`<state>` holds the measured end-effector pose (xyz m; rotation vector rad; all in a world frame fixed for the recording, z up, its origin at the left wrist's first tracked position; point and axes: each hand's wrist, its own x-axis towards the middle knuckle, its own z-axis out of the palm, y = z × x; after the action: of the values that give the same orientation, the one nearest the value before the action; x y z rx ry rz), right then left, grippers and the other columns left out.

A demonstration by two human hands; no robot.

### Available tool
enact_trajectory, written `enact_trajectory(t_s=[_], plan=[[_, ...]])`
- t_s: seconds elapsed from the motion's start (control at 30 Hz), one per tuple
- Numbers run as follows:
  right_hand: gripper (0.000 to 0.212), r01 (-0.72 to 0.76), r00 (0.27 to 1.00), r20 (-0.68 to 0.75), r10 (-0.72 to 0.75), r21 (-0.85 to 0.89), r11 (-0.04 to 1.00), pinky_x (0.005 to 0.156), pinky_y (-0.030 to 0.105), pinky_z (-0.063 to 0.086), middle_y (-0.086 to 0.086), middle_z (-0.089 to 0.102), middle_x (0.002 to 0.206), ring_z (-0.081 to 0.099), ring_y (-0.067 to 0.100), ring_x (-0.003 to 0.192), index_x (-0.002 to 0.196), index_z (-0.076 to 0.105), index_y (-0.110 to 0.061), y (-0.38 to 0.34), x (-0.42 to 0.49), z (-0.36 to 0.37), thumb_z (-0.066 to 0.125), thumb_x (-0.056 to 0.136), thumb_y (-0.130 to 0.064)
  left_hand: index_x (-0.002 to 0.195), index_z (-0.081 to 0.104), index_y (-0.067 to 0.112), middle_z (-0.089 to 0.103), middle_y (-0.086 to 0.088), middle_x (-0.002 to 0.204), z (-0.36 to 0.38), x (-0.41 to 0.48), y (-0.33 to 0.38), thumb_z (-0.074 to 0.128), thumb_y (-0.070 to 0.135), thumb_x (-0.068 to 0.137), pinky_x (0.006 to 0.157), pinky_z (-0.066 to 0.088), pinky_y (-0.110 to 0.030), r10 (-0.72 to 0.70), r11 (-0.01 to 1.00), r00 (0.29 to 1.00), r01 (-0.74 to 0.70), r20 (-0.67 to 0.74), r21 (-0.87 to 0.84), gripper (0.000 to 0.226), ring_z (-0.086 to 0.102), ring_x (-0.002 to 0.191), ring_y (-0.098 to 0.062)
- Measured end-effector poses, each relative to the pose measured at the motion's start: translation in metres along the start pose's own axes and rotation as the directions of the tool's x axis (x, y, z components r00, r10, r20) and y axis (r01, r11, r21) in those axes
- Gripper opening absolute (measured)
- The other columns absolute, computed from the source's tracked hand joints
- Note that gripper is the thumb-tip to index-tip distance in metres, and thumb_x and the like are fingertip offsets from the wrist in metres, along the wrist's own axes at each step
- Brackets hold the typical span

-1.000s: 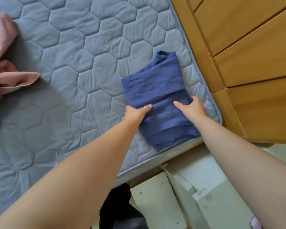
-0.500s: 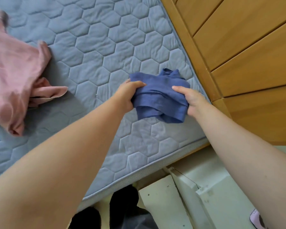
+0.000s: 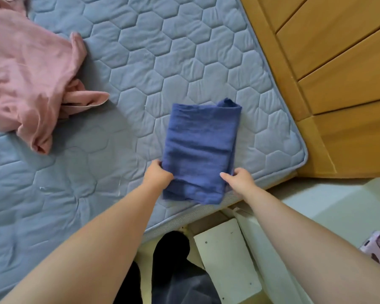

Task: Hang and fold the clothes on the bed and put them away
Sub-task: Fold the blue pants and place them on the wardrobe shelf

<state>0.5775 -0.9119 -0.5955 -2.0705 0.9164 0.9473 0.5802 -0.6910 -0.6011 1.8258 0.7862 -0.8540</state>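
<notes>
Gripping the folded blue garment (image 3: 201, 150) at its near end, both hands are closed on it: left hand (image 3: 157, 175) curled round the left edge, right hand (image 3: 239, 179) pinching the right edge with the thumb on top. The garment lies as a rough rectangle on the bed (image 3: 140, 62), close to the mattress's near right corner, its near end reaching the mattress edge. A bunched bit of fabric pokes out at the far right corner of the fold. Quilted blue-grey mattress cover, hexagon stitching. Pink garment (image 3: 26, 69) sits crumpled and unfolded at the far left of the bed, well apart from the blue one. Wooden panelling (image 3: 338, 73) runs along the right side of the mattress. Below the bed edge, a white board (image 3: 226, 260) with small holes stands beside dark trouser legs (image 3: 173, 260). Phone in a pink patterned case (image 3: 377, 249) is at the right frame edge — partly cut off.
</notes>
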Motion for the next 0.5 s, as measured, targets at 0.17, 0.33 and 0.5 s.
enact_trajectory(t_s=[0.17, 0.33, 0.5], plan=[[0.045, 0.327, 0.860, -0.298, -0.413, -0.300, 0.896, 0.100, 0.035, 0.035, 0.014, 0.047, 0.132, 0.045, 0.030, 0.121, 0.129, 0.047, -0.006, -0.032, 0.011, -0.019, 0.061, 0.090, -0.025, 0.142, 0.036, 0.011, 0.042, -0.018, 0.136, 0.006, 0.009, -0.004, 0.058, 0.013, 0.083, 0.099, 0.036, -0.040, 0.278, 0.922, 0.941, -0.205, -0.194, 0.328, 0.063, 0.042, 0.122, -0.037], [0.049, 0.467, 0.635, -0.302, -0.711, -0.583, 0.665, 0.105, 0.039, 0.029, 0.015, 0.040, 0.139, 0.038, 0.033, 0.127, 0.133, 0.048, -0.012, -0.095, 0.058, -0.026, 0.062, 0.088, -0.025, 0.152, 0.020, 0.023, 0.010, -0.010, 0.160, 0.024, 0.032, 0.025, 0.055, 0.037, 0.090, 0.115, 0.012, -0.049, 0.674, 0.484, 0.737, -0.486, 0.044, 0.728, 0.072, 0.008, 0.146, -0.031], [0.027, 0.452, 0.623, -0.078, -0.779, -0.776, 0.440, 0.103, 0.038, 0.029, 0.013, 0.044, 0.133, 0.038, 0.032, 0.124, 0.108, 0.064, -0.012, -0.139, 0.100, -0.030, 0.064, 0.085, -0.025, 0.152, -0.001, 0.033, -0.011, -0.003, 0.160, 0.048, 0.054, 0.024, 0.028, 0.052, 0.098, 0.115, -0.003, -0.052, 0.606, 0.147, 0.715, -0.532, 0.349, 0.834, 0.064, -0.011, 0.147, -0.027]])
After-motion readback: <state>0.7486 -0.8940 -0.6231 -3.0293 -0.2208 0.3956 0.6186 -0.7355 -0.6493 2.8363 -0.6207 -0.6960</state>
